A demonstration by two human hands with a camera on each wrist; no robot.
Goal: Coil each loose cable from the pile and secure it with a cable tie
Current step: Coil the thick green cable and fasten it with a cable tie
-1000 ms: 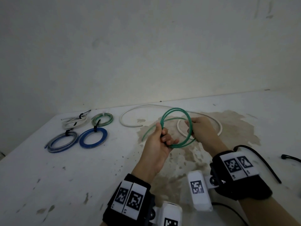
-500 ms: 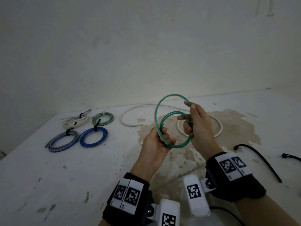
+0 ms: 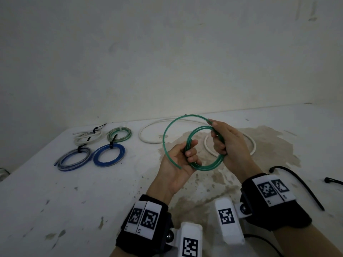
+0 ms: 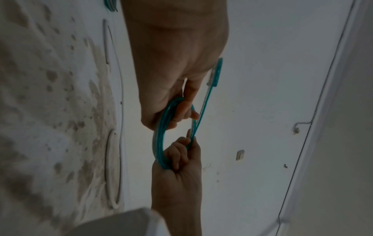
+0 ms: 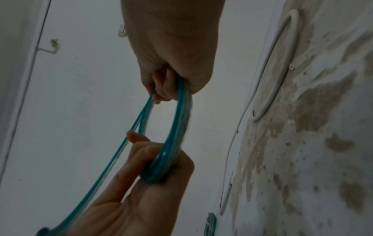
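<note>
A green cable [image 3: 204,166] is held in the air over the table as a small coil of a few turns. My left hand [image 3: 191,153] grips the coil's left side, fingers curled round the strands. My right hand [image 3: 219,143] grips the right side and pinches the loose strand near the top. That strand arcs out in a wider loop [image 3: 164,138] and its free tip ends by my left palm. The left wrist view shows the left hand [image 4: 181,111] and coil [image 4: 158,143]. The right wrist view shows the right hand [image 5: 167,89] curled on the coil [image 5: 177,127].
A loose white cable [image 3: 148,140] lies on the stained table [image 3: 55,201] behind my hands. Several tied coils sit at the left, among them a blue one [image 3: 98,160] and a green-white one [image 3: 128,135]. Black cable ties [image 3: 300,184] lie at the right.
My right hand lifted the trailing green strand off the table and swept it up into a wider extra loop. The free tip has now come round to my left palm.
</note>
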